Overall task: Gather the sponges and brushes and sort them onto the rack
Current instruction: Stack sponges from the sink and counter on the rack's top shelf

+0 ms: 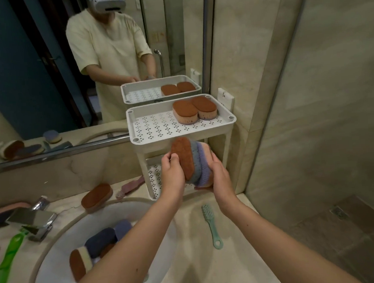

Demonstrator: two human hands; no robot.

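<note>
Sponges wait in the sink [56, 247] and one on the counter by the tap [36, 216]; a green brush [211, 225] lies right of the basin. The left hand [172, 175] and right hand [221, 174] together clamp a stack of sponges [193, 160] just below the rack [181, 128]. I judge this a carry-and-place step: lift over the rim onto the bare left side, clear of the two sponges [194, 110] at its right.

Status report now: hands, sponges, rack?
Left hand and right hand together hold a stack of sponges, below the rack's top tray. Two sponges already there. Path clear.
</note>
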